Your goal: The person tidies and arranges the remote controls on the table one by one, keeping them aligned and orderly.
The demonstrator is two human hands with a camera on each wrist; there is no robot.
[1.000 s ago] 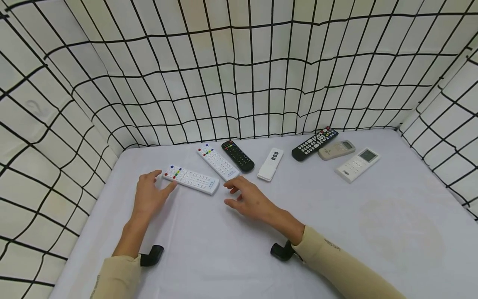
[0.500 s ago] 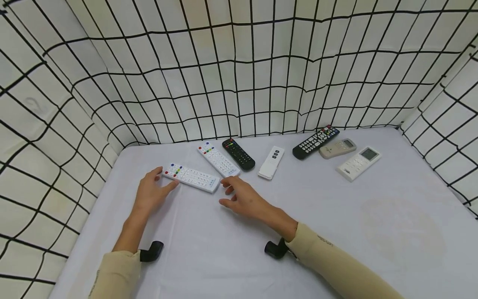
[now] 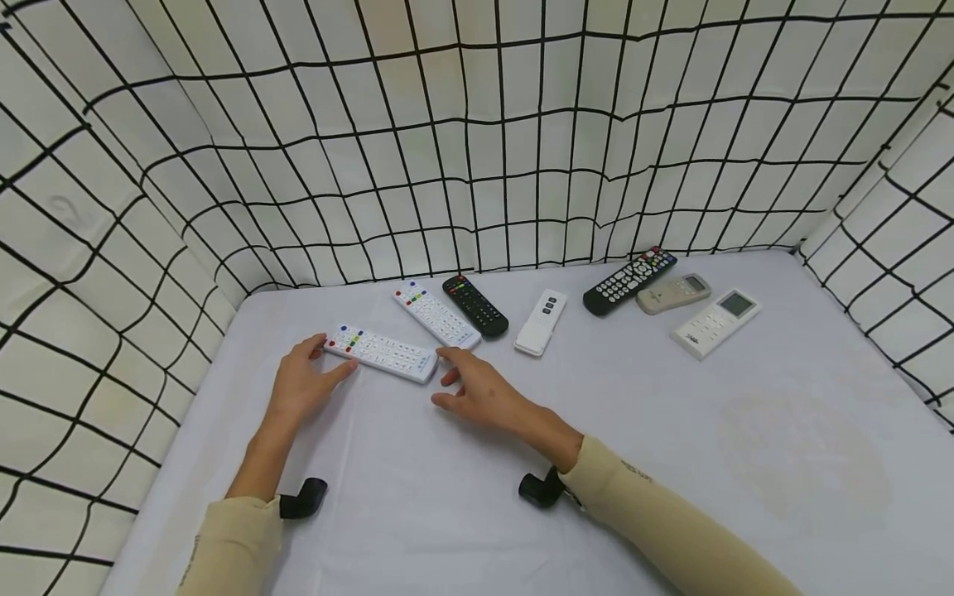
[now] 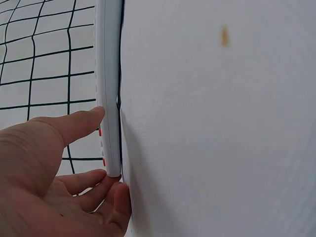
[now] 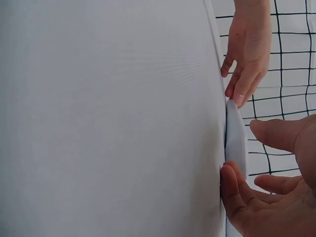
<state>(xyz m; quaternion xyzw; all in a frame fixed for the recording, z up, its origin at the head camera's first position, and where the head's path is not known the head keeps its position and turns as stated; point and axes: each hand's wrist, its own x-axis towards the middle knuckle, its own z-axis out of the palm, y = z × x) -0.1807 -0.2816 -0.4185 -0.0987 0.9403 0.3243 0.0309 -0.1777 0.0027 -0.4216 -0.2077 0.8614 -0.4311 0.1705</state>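
Observation:
A white remote control (image 3: 383, 353) with coloured buttons lies flat on the white-covered table. At its left end, my left hand (image 3: 301, 385) has the thumb at the near edge and fingers at the far corner. In the left wrist view, the thumb touches the side of the remote control (image 4: 112, 74) and fingertips meet its end. My right hand (image 3: 484, 393) has its index fingertip at the right end. From the right wrist view, fingers touch that end of the remote control (image 5: 237, 143), with the thumb apart from it.
Behind lie a second white remote (image 3: 437, 314), a black remote (image 3: 475, 306) and a slim white remote (image 3: 541, 323). To the right are another black remote (image 3: 629, 281), a beige remote (image 3: 674, 294) and a white remote with a screen (image 3: 717, 323). Black netting (image 3: 507, 149) surrounds the table.
My right hand has moved left, from near the second white remote to the right end of the nearer one. The left hand and the remotes stay almost where they were.

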